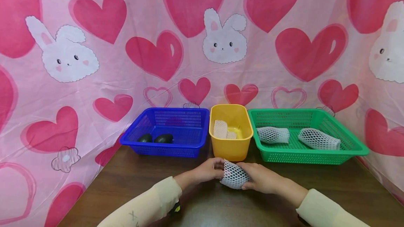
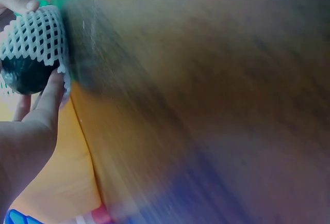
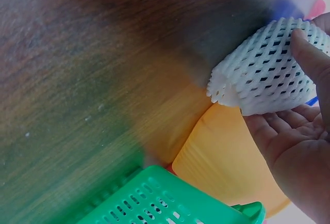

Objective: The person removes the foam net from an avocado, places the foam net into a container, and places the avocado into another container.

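In the head view both hands meet over the table in front of the yellow bin, around a white foam net sleeve (image 1: pixel 234 176). A dark green avocado (image 2: pixel 27 75) shows at the sleeve's open end in the left wrist view, with the mesh covering its other part. My left hand (image 1: pixel 208 170) holds the avocado at that end, its fingers against the fruit and the sleeve's rim. From the other side my right hand (image 1: pixel 260 178) grips the sleeve, thumb on top and fingers beneath, as the right wrist view shows.
A blue basket (image 1: pixel 164 149) at the left contains two avocados (image 1: pixel 163 138). Foam net sleeves (image 1: pixel 220 129) lie inside the yellow bin (image 1: pixel 229 150) in the middle. To the right, a green basket (image 1: pixel 303 157) holds two net-covered items (image 1: pixel 318 139). A heart-patterned cloth hangs behind.
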The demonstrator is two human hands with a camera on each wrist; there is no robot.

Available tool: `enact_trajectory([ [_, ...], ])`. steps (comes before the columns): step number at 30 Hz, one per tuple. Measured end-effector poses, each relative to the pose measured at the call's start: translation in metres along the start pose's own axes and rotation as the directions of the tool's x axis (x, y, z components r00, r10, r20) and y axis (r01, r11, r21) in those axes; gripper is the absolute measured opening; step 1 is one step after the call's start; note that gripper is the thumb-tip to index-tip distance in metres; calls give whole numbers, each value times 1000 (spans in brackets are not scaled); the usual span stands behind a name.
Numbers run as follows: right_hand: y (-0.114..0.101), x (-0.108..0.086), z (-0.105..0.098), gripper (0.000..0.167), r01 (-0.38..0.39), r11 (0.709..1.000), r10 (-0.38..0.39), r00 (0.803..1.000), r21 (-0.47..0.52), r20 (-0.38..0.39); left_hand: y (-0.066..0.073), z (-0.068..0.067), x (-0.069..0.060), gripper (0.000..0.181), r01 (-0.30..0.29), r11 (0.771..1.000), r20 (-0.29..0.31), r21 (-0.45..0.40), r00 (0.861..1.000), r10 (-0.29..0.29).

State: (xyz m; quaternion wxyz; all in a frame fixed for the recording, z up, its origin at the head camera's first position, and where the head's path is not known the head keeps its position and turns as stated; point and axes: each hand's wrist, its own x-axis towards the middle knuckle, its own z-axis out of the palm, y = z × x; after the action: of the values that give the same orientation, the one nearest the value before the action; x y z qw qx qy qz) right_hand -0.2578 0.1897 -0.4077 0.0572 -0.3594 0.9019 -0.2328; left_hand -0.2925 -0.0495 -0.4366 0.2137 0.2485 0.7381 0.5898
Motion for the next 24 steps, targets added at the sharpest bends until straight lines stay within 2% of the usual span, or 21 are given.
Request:
enact_trajectory([
  [4, 0, 0, 0, 63, -1, 1000, 1, 1000, -7, 5, 1, 1, 1, 36, 10, 1000, 18, 3, 1000, -10],
  [9, -1, 0, 0, 64, -14, 1000, 14, 1000, -23, 11, 2, 0, 2, 45, 9, 997, 61, 70, 998, -13],
  [12, -2, 0, 0, 64, -17, 999, 17, 1000, -34, 8, 2, 1, 3, 44, -3, 995, 73, 99, 997, -4],
  [19, -3, 1, -1, 58, -20, 997, 19, 1000, -73, -18, 3, 2, 1, 41, -18, 986, 32, 165, 999, 13],
  [24, -3, 1, -3, 47, -9, 995, 4, 999, -101, -43, 4, -1, -1, 41, -17, 974, 0, 227, 1000, 18],
])
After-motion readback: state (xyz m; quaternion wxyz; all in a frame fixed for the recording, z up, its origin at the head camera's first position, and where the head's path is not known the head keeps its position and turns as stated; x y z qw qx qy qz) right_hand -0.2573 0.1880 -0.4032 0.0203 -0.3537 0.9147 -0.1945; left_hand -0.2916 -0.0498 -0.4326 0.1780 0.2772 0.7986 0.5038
